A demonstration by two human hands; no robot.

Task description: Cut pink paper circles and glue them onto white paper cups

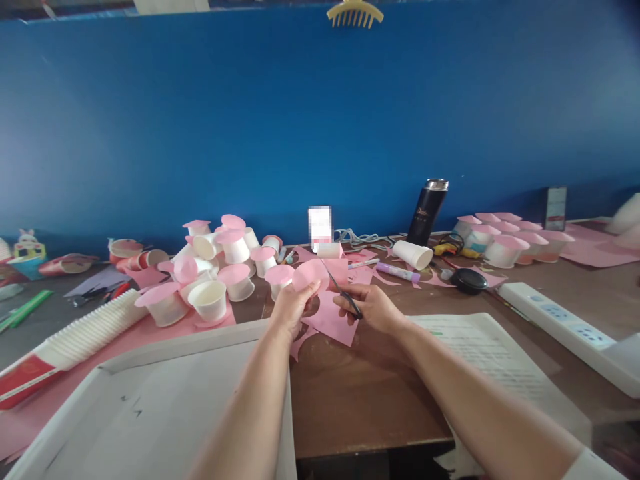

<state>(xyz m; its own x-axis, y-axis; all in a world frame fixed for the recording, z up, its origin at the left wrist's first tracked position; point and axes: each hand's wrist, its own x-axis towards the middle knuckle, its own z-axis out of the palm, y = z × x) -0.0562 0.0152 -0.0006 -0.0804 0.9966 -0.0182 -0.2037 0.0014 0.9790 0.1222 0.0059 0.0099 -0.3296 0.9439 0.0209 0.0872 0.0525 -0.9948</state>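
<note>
My left hand (294, 308) pinches a rounded piece of pink paper (306, 275) over the middle of the table. In my right hand (374, 308) is a pair of scissors (351, 302) with dark handles, fingers wrapped round the grips. The blades point up and left, close to the right edge of the paper; whether they touch it I cannot tell. Beneath both hands lies a pink sheet (334, 321) with cut-outs and scraps. To the left, several white paper cups (207, 300) stand or lie, many with pink paper discs (233, 273) on them.
A large white board or box lid (200, 407) lies front left, beside a stack of cups (95, 327). Right are a leaning black bottle (427, 212), purple glue stick (398, 272), lying white cup (413, 255), power strip (565, 327) and printed sheet (495, 360). A blue wall (225, 113) stands behind.
</note>
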